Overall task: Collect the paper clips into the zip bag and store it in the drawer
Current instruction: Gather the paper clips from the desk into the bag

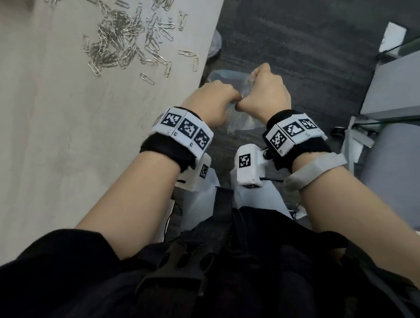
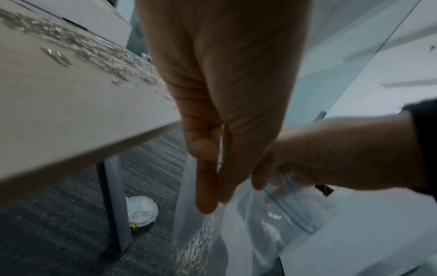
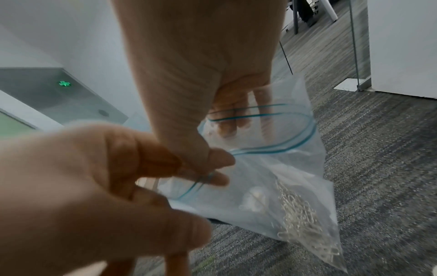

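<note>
Many silver paper clips [image 1: 125, 38] lie scattered on the beige table [image 1: 42, 120]. Just past the table's right edge, over the carpet, both hands hold a clear zip bag [image 3: 272, 177] with a blue zip line. My left hand [image 1: 221, 96] pinches the near rim of the bag's mouth. My right hand [image 1: 258, 87] grips the far rim, thumb outside and fingers [image 3: 236, 119] seen through the plastic. The mouth is held apart. A heap of paper clips [image 3: 305, 224] sits in the bag's bottom corner. In the left wrist view the left hand's fingers [image 2: 208, 186] point down at the bag [image 2: 272, 224].
Dark grey carpet [image 1: 307, 42] lies below the bag. A grey cabinet [image 1: 396, 93] and a glass panel stand to the right. Under the table are a grey table leg [image 2: 115, 201] and a white round object [image 2: 141, 211] on the floor.
</note>
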Demonstrator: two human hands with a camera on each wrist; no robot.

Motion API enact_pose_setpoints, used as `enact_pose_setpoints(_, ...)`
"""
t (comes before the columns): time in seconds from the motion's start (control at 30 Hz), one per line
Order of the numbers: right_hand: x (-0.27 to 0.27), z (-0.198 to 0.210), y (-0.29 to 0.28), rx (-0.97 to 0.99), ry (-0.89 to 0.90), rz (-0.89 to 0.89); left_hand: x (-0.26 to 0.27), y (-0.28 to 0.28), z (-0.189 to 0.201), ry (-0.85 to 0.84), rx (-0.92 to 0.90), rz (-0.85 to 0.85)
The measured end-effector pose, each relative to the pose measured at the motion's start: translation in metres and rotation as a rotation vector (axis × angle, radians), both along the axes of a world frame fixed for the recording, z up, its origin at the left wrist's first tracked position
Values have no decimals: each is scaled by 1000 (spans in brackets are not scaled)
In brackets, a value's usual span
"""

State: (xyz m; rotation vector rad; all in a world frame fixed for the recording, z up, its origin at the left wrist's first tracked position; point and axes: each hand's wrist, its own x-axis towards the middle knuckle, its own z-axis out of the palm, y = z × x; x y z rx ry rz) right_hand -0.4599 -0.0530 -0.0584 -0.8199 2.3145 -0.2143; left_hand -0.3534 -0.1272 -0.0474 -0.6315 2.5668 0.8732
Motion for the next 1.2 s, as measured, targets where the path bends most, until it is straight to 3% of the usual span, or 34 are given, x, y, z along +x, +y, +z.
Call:
enact_pose_setpoints(0.33,-26,-12,41,-370,-125,-104,-9,5,-6,176,102,258)
enact_pose_setpoints(0.53,-15,-48,65,-307,-448,-356,-9,6,-1,251,162,295)
enact_pose_setpoints(0.9,-10,-59,33,-498,-708,-178,9,-1,11,102,249,205)
enact_pose_setpoints(1.07,-4,-61,28,-468,-613,-139,8,0,20,20,303,256)
enact_pose_setpoints(1.2,7,-61,19,-381,-559,-133,3,-2,17,4,329,407)
